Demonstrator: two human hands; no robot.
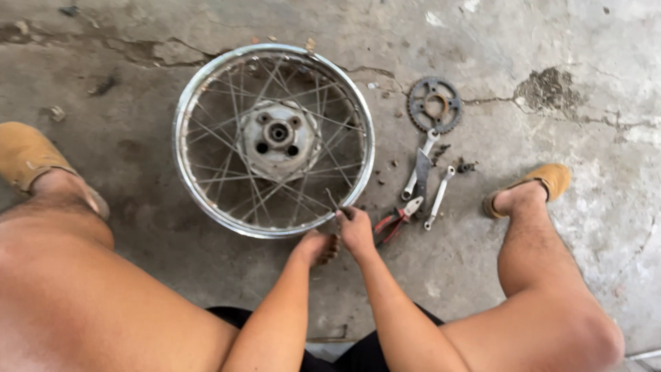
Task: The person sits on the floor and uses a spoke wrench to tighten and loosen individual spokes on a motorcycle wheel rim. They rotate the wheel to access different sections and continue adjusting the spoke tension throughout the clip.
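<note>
Squatting over a spoked wheel (274, 140) lying flat on the cracked concrete floor (124, 227), hub (278, 136) up. Working at the rim's near edge, about five o'clock from the hub: right hand (357, 231) pinched on a thin spoke end or small tool (332, 201) poking up just inside the rim, fingers curled tight round it; left hand (317, 248) just beside, at seven o'clock from the right, fingers bent under, grip impossible to tell. Seemingly a spoke-by-spoke job; calling next for a steady hold and a careful turn or pull without bending neighbouring spokes. Red-handled pliers (394, 222) at three o'clock from the right hand, near it; two wrenches (421, 165) (439, 196) beyond; a sprocket (434, 105) at two o'clock from the wheel, small bolts (465, 166) nearby. Tan shoes (25, 153) (544, 180) at either side. No packages, labels or signs anywhere.
</note>
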